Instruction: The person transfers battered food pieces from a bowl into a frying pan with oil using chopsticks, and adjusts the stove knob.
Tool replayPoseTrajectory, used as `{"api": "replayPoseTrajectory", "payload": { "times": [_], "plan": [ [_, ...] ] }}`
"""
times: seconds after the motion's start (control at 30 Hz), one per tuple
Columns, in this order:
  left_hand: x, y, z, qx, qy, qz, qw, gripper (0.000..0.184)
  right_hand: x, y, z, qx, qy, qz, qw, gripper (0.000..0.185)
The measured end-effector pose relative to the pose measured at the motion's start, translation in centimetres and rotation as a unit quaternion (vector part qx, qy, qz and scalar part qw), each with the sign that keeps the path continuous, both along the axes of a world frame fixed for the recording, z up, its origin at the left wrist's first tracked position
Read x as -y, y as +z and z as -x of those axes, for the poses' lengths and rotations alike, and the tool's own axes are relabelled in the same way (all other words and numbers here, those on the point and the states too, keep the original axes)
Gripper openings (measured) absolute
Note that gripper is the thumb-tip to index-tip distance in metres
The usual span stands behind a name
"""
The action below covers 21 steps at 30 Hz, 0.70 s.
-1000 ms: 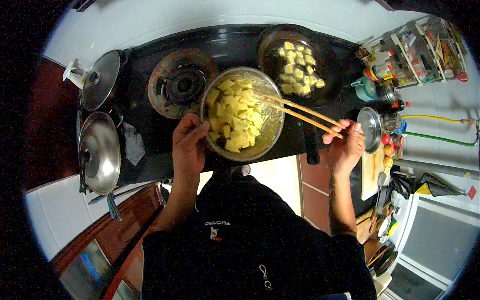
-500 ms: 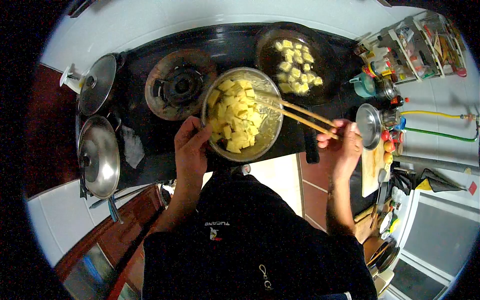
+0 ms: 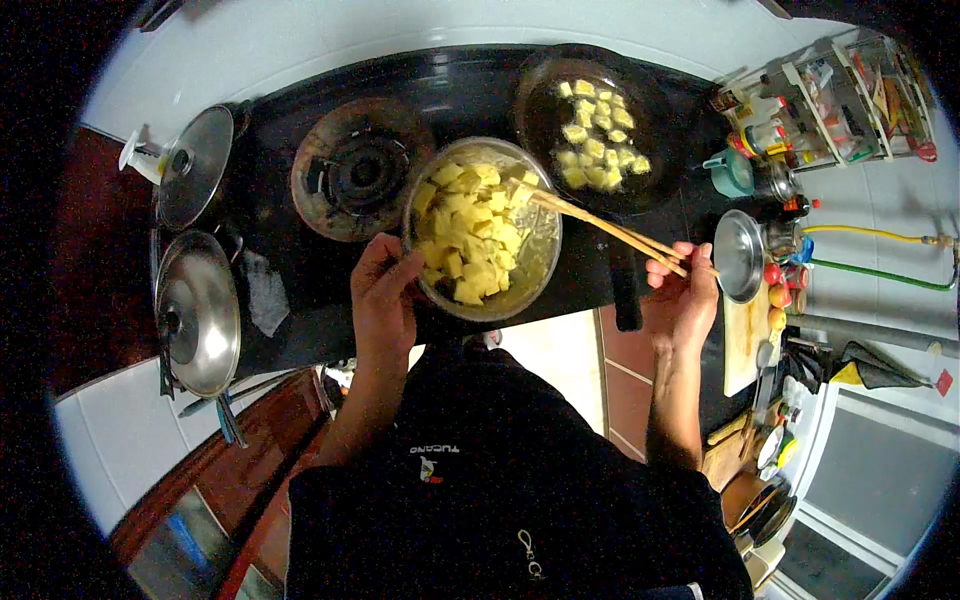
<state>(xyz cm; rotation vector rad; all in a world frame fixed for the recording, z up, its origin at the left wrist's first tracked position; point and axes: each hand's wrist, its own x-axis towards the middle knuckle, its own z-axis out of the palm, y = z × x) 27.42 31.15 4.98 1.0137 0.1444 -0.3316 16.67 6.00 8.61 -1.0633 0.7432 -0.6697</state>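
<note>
My left hand (image 3: 385, 290) is closed on the rim of a metal bowl (image 3: 540, 265), thumb on the near-left edge. Pale yellow chunks (image 3: 468, 235), coated in something wet, fill much of the bowl. A pair of long wooden chopsticks (image 3: 610, 228) is pinched in my right hand (image 3: 688, 290); their tips reach the chunks at the bowl's upper right side. Behind the bowl, a dark frying pan (image 3: 535, 110) holds several separate yellow pieces (image 3: 600, 130). The pan's black handle (image 3: 626, 290) points toward me, between the bowl and my right hand.
A gas burner (image 3: 365, 170) lies left of the bowl. Two pan lids (image 3: 197, 310) lean at the far left near a white cloth (image 3: 265, 292). On the right are a metal dish (image 3: 738, 256), a cutting board (image 3: 742, 340) and a rack of bottles (image 3: 800, 110).
The chopstick tips have come closer together and shifted slightly within the bowl. My right hand has moved a little; my left hand stays on the rim.
</note>
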Motion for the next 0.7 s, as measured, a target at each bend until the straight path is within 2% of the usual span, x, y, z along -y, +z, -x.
{"api": "replayPoseTrajectory", "payload": {
  "times": [0.17,0.23,0.3,0.37,0.43,0.5,0.7],
  "plan": [
    [-0.5,-0.3,0.3,0.012,0.003,-0.033,0.999,0.011,2.2,1.2,-0.5,0.03,-0.037,0.008,0.999,0.033],
    [-0.3,0.0,0.4,-0.002,0.025,-0.045,0.999,0.011,3.9,0.8,-1.5,0.054,-0.018,0.089,0.994,0.032],
    [0.3,0.8,0.6,-0.032,0.058,-0.037,0.997,0.011,4.4,0.3,-3.4,0.004,-0.028,0.192,0.981,0.033],
    [0.6,1.0,0.6,-0.058,0.078,-0.016,0.995,0.012,4.7,-1.7,-5.1,0.0,-0.007,0.231,0.973,0.031],
    [0.3,0.8,0.6,-0.074,0.078,0.008,0.994,0.012,6.7,-5.6,-5.9,-0.025,0.054,0.336,0.94,0.033],
    [-0.4,-0.1,0.4,-0.065,0.062,-0.002,0.996,0.013,6.9,-7.1,-7.0,-0.041,0.057,0.36,0.93,0.032],
    [-0.6,0.0,0.6,-0.06,0.061,0.017,0.996,0.013,6.4,-6.6,-8.3,-0.018,0.06,0.292,0.954,0.03]
  ]
}}
